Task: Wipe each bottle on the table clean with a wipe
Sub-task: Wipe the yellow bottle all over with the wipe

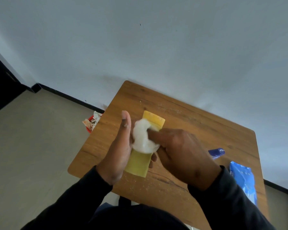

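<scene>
A flat yellow-green bottle (139,165) with a yellow cap end (154,119) is held above the wooden table (206,127), its cap pointing away from me. My left hand (117,155) grips it from the left and underneath, thumb stretched up along its side. My right hand (181,151) holds a crumpled white wipe (144,138) and presses it against the middle of the bottle. A blue bottle (217,152) lies on the table to the right, partly hidden behind my right hand.
A blue pack of wipes (243,180) lies at the table's right edge. On the floor left of the table stands a red bin (91,123) stuffed with used wipes. White crumbs are scattered over the tabletop. A white wall runs behind.
</scene>
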